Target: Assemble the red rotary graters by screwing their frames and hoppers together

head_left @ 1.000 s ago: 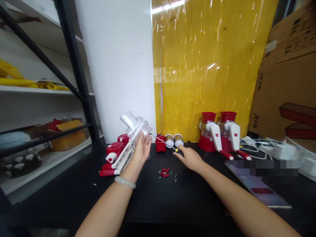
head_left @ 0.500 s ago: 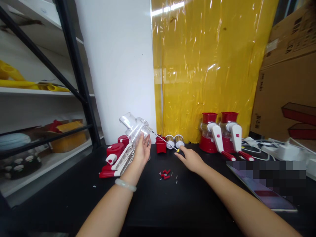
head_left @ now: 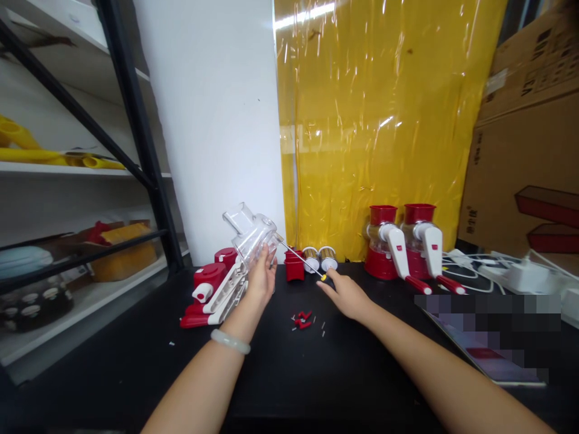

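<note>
The clear housing (head_left: pixel 254 236) is turned slightly; the left hand (head_left: pixel 262 276) still grasps it; the right hand (head_left: pixel 347 294) still holds the screwdriver (head_left: pixel 308 265) against it; work seems unfinished.

A white panel (head_left: pixel 212 120) is standing behind the black tabletop (head_left: pixel 136 367), yellow plastic sheeting (head_left: pixel 384 138) is hanging beside it — a streak of light (head_left: pixel 305 16) is gleaming near its top — and black-framed shelving (head_left: pixel 131 102) is rising on the left.

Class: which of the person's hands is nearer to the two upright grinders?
Right. The right hand, gripping the screwdriver, is left of the grinders; the left hand, holding the clear housing, is farther left.
</note>
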A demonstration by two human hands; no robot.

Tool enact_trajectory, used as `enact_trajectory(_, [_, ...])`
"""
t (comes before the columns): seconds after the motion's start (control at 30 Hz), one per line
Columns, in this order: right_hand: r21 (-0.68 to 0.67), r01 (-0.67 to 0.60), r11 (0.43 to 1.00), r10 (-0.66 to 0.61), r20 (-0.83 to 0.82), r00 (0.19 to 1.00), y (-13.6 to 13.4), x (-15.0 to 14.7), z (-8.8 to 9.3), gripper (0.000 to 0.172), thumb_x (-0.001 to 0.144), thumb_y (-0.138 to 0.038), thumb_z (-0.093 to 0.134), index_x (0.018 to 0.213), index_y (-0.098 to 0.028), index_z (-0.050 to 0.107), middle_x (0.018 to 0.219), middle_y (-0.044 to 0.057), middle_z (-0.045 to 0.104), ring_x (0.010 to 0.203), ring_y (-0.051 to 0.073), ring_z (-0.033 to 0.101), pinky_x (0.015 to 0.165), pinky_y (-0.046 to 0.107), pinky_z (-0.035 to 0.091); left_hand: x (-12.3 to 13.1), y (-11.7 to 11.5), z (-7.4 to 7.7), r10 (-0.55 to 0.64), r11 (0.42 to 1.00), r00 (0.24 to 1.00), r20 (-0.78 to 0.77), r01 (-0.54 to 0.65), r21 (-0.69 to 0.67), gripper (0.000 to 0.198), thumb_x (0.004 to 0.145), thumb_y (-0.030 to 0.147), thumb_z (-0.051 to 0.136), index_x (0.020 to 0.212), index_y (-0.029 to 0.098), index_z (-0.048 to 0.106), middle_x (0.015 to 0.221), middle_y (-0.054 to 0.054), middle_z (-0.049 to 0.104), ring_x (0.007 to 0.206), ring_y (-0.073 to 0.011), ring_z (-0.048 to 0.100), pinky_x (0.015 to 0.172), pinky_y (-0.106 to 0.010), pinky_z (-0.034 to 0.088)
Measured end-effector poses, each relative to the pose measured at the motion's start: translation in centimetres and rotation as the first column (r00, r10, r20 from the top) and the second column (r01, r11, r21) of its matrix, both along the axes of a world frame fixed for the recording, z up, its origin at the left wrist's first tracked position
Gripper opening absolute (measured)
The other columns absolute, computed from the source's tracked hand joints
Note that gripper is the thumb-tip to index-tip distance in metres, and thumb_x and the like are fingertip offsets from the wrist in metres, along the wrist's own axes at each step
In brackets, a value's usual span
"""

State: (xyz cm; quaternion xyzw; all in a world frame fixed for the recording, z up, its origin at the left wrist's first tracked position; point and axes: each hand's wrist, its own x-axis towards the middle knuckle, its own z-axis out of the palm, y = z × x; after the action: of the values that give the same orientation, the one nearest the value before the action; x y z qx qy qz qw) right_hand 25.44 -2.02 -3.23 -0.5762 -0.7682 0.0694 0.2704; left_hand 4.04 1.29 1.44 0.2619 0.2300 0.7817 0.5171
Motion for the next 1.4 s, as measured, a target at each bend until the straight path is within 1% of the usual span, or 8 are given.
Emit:
enact_trajectory(0.27, [0.005,-0.076,0.997,0.076,-0.097,0.992,0.3,-0.3,-0.8,0.025,0.1,-0.047,0.046,0.096,-0.023,0.05,0.088,0.007,0.069,0.084,0.024,0.069,0.071,0.029,0.04,0.0,-0.1,0.0,0.007,1.0,1.0,-0.005,-0.007,0.004,0.034,0.079,0.031,0.084,0.107,0.027,0.065,0.099,0.0,0.073,0.096,-0.0119,0.069,0.079,-0.022,0.047])
enact_trajectory(0.4, [0.002,-0.079,0.997,0.079,-0.107,0.991,0.4,-0.3,-0.9,0.025,0.1,-0.047,0.046,0.095,-0.023,0.049,0.087,0.007,0.068,0.081,0.024,0.067,0.071,0.029,0.04,0.1,0.0,-0.1,0.01,1.0,1.0,0.019,-0.01,-0.003,0.029,0.082,0.028,0.082,0.105,0.026,0.065,0.095,0.001,0.071,0.089,-0.0102,0.069,0.077,-0.021,0.047])
enact_trajectory(0.6, [0.008,-0.084,0.996,0.085,-0.133,0.988,0.2,-0.5,-0.9,0.025,0.099,-0.047,0.045,0.096,-0.023,0.049,0.086,0.007,0.068,0.081,0.023,0.067,0.072,0.029,0.04,0.0,0.1,-0.2,-0.01,1.0,1.0,0.026,0.01,0.004,0.027,0.083,0.029,0.081,0.105,0.027,0.065,0.099,0.001,0.069,0.091,-0.0101,0.068,0.079,-0.022,0.047])
enact_trajectory(0.8, [0.017,-0.121,0.993,0.122,-0.146,0.982,-0.2,-0.6,-0.8,0.02,0.099,-0.041,0.044,0.101,-0.022,0.05,0.088,0.007,0.067,0.078,0.021,0.063,0.07,0.029,0.038,-0.2,0.1,-0.1,-0.004,1.0,1.0,0.01,0.004,-0.019,0.031,0.081,0.034,0.082,0.106,0.028,0.064,0.108,0.0,0.069,0.102,-0.0114,0.067,0.082,-0.022,0.047])
enact_trajectory(1.0, [0.033,-0.142,0.989,0.145,-0.122,0.982,-0.3,-0.7,-1.0,0.019,0.097,-0.031,0.046,0.11,-0.019,0.05,0.093,0.009,0.067,0.082,0.022,0.063,0.074,0.03,0.04,-0.3,0.0,0.1,0.004,1.0,1.0,0.021,-0.004,-0.031,0.025,0.083,0.032,0.08,0.102,0.027,0.064,0.104,0.0,0.069,0.102,-0.0117,0.067,0.08,-0.021,0.047])
enact_trajectory(1.1, [0.061,-0.147,0.987,0.154,-0.119,0.981,-0.1,-0.7,-1.2,0.018,0.097,-0.032,0.046,0.11,-0.02,0.05,0.099,0.01,0.068,0.085,0.022,0.065,0.075,0.031,0.042,-0.3,-0.2,0.3,0.002,0.999,0.999,0.036,-0.001,-0.039,0.022,0.085,0.032,0.078,0.102,0.027,0.065,0.104,-0.001,0.07,0.105,-0.0125,0.067,0.081,-0.021,0.047])
enact_trajectory(1.27, [0.116,-0.147,0.982,0.165,-0.166,0.972,0.4,-0.5,-1.4,0.021,0.097,-0.037,0.05,0.112,-0.022,0.05,0.11,0.011,0.069,0.096,0.024,0.068,0.081,0.032,0.045,-0.4,-0.3,0.6,-0.013,0.998,0.998,0.064,0.017,-0.056,0.013,0.092,0.03,0.069,0.104,0.026,0.065,0.117,-0.004,0.069,0.115,-0.0138,0.065,0.082,-0.021,0.047])
enact_trajectory(1.4, [0.078,-0.112,0.991,0.125,-0.189,0.974,0.4,-0.4,-1.5,0.024,0.096,-0.039,0.052,0.115,-0.024,0.05,0.099,0.008,0.07,0.089,0.024,0.069,0.076,0.032,0.045,-0.5,-0.3,0.5,-0.019,0.999,0.998,0.054,0.021,-0.036,0.015,0.091,0.029,0.07,0.105,0.027,0.065,0.121,-0.004,0.069,0.12,-0.0152,0.064,0.081,-0.02,0.048])
